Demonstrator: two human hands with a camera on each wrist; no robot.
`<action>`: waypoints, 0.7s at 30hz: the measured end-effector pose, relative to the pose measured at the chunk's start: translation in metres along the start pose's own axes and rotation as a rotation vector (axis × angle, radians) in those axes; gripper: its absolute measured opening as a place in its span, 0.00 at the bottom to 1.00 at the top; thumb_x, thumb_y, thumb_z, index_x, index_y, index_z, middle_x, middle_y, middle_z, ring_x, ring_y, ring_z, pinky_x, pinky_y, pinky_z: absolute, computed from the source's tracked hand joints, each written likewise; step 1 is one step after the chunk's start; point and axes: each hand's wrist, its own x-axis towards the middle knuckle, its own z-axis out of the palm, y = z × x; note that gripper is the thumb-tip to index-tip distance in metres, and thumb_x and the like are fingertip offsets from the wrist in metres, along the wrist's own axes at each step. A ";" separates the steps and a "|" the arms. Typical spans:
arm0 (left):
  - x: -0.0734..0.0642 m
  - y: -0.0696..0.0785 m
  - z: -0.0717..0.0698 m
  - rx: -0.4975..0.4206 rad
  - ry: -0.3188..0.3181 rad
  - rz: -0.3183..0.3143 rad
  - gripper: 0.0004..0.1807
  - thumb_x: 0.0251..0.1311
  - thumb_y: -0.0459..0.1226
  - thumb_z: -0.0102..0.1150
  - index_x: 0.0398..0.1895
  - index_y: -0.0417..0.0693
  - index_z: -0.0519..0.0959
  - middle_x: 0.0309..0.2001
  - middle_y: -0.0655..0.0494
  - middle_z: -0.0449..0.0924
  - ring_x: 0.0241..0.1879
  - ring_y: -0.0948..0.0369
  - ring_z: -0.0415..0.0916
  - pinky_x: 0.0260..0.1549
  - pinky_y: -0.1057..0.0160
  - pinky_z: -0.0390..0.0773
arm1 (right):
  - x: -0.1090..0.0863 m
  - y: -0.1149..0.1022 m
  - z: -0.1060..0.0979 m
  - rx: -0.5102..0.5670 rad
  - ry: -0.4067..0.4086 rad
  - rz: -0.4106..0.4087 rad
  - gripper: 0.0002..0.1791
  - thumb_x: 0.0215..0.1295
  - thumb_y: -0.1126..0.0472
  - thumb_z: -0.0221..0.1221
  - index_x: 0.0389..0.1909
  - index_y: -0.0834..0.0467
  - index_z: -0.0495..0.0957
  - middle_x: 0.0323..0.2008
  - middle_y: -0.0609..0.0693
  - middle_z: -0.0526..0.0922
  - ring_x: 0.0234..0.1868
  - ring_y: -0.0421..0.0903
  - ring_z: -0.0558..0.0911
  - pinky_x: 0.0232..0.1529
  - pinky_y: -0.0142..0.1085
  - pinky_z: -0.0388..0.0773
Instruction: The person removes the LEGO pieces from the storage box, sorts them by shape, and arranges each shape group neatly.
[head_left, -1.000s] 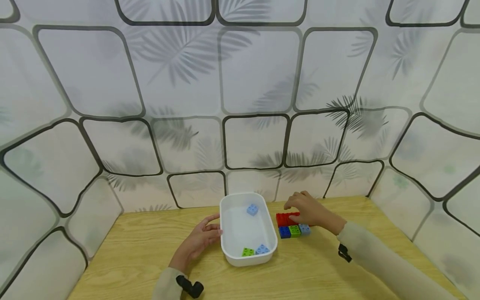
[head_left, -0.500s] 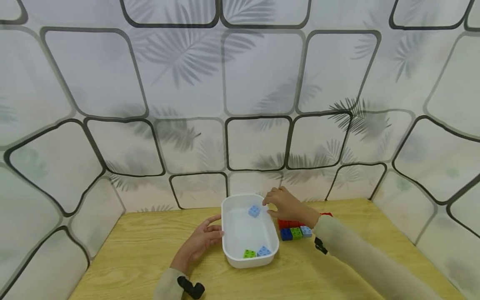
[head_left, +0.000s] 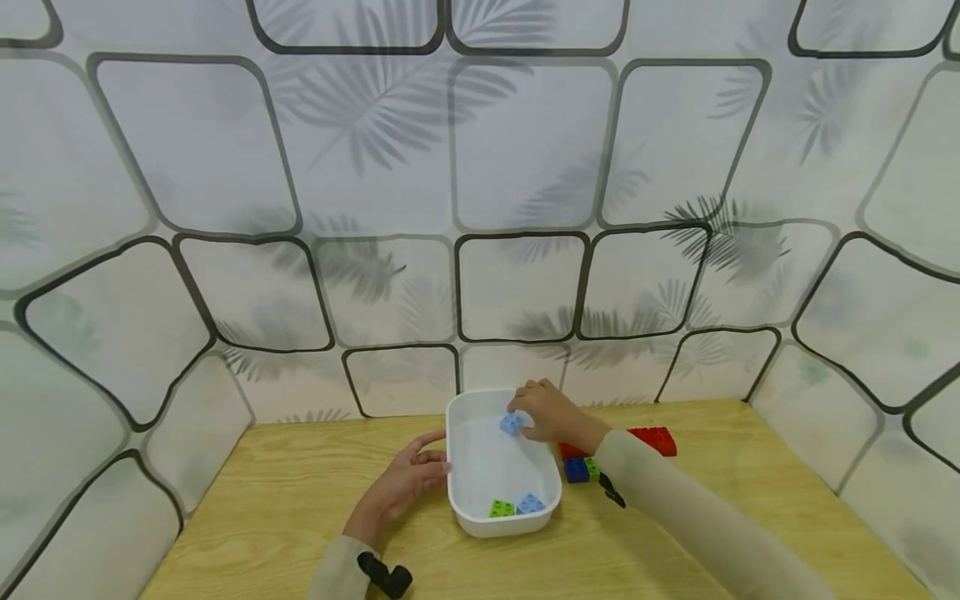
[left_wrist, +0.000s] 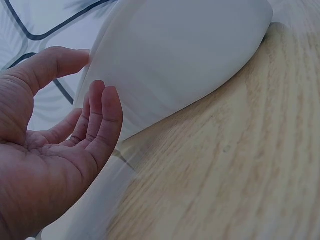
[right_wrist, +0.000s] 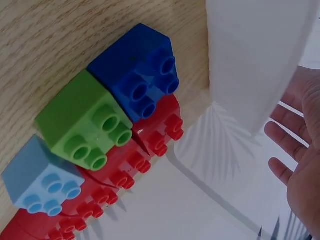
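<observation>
A white plastic tray (head_left: 480, 467) stands on the table, with a light blue building block (head_left: 512, 424) near its far end. My right hand (head_left: 551, 412) reaches over the tray's right rim and pinches that block between thumb and fingers. In the right wrist view the tray wall hides the fingertips. At the tray's near end lie a green block (head_left: 502, 508) and another light blue block (head_left: 531, 503). My left hand (head_left: 405, 479) rests against the tray's left side, its fingers relaxed and their tips at the wall (left_wrist: 165, 65).
Right of the tray, red blocks (head_left: 660, 440) form a row, partly under the right sleeve. Along its near side sit a dark blue block (right_wrist: 135, 70), a green block (right_wrist: 85, 120) and a light blue block (right_wrist: 42, 175). A patterned wall covering (head_left: 517, 283) encloses the table's back and sides.
My right hand has moved left from the red blocks, over the rim and down to the light blue block in the tray. My left hand stays at the tray's side.
</observation>
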 end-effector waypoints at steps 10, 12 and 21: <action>0.003 0.000 0.000 0.005 -0.001 0.004 0.40 0.66 0.30 0.63 0.78 0.38 0.55 0.51 0.48 0.77 0.47 0.62 0.79 0.49 0.64 0.81 | 0.011 -0.002 0.014 -0.055 -0.046 0.005 0.18 0.52 0.61 0.74 0.46 0.58 0.86 0.43 0.51 0.86 0.45 0.50 0.79 0.49 0.46 0.74; 0.003 -0.001 0.000 0.005 -0.006 0.005 0.40 0.66 0.30 0.63 0.78 0.39 0.55 0.51 0.48 0.78 0.47 0.62 0.79 0.49 0.63 0.81 | 0.013 -0.002 0.016 -0.074 -0.061 0.011 0.18 0.51 0.62 0.74 0.46 0.57 0.86 0.43 0.50 0.86 0.44 0.50 0.79 0.49 0.46 0.75; 0.003 -0.002 -0.001 -0.006 -0.004 -0.002 0.40 0.66 0.30 0.63 0.78 0.39 0.55 0.51 0.48 0.78 0.47 0.61 0.79 0.49 0.64 0.81 | 0.017 -0.003 0.024 -0.101 -0.078 0.036 0.18 0.51 0.63 0.74 0.46 0.57 0.87 0.43 0.50 0.86 0.44 0.50 0.79 0.50 0.47 0.75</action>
